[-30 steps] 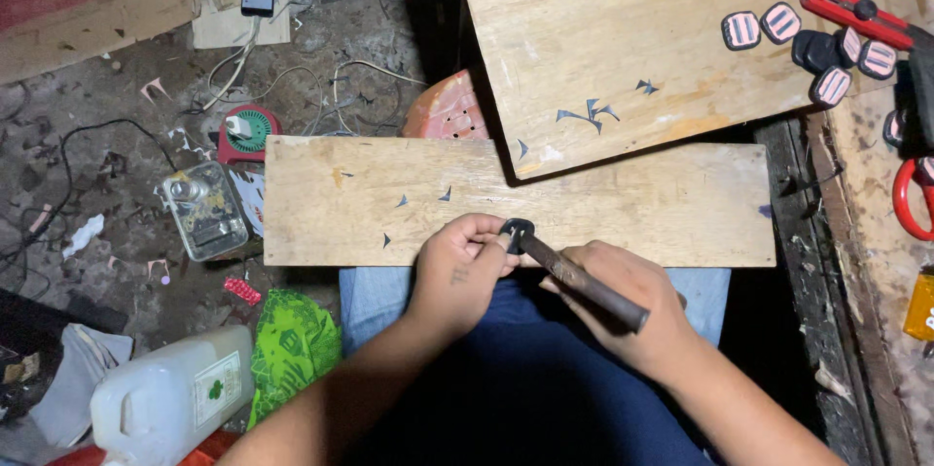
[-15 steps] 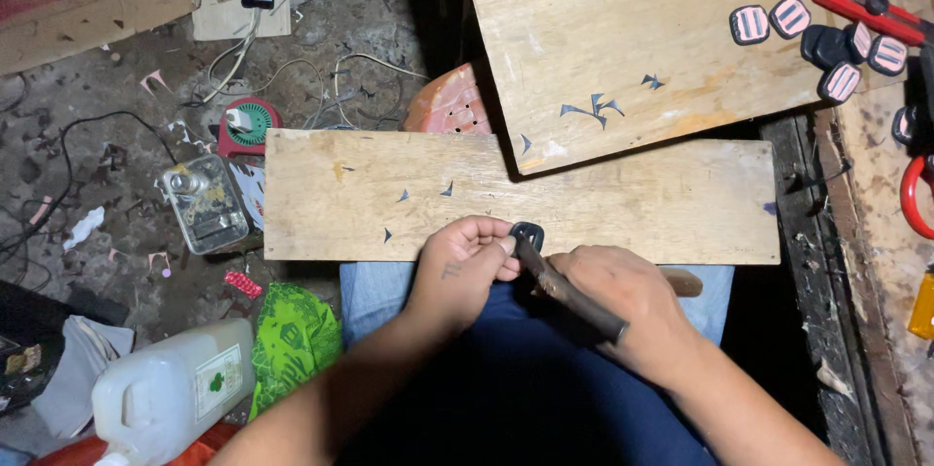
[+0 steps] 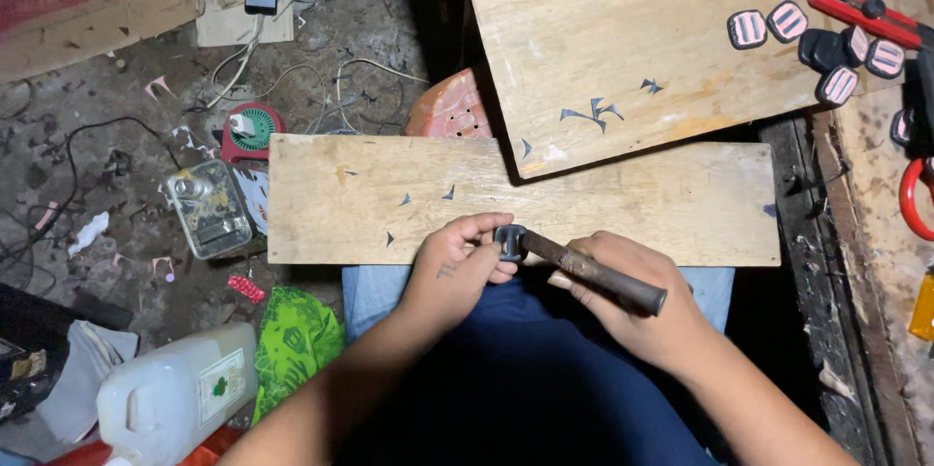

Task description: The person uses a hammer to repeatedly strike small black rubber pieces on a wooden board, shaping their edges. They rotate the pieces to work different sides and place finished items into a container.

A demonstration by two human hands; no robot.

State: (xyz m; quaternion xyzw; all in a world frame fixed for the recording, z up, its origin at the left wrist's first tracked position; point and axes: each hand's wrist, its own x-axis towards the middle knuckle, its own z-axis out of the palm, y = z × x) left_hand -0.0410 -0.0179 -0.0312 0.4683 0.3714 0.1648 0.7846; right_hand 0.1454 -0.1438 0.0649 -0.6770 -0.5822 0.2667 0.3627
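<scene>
**Hammer head meets a small dark piece at the plank's near edge**

A long wooden plank (image 3: pixel 603 203) lies across the person's lap, its far edge tucked under a bigger plywood counter (image 3: pixel 623 28) that carries scattered pink-and-black buckle pieces (image 3: pixel 749 28) and red-handled pliers (image 3: pixel 856 9). On the floor to the left stand a white plastic jug (image 3: pixel 175 393) and a green bag (image 3: pixel 292 344).

The right hand (image 3: pixel 637 305) is clamped around the handle of a dark hammer (image 3: pixel 589 269), whose head rests at the plank's near edge. The left hand (image 3: pixel 457 267) is closed, fingertips pinching a small dark piece (image 3: pixel 507 242) right at the hammer's head. The two hands sit near each other, not touching.
</scene>
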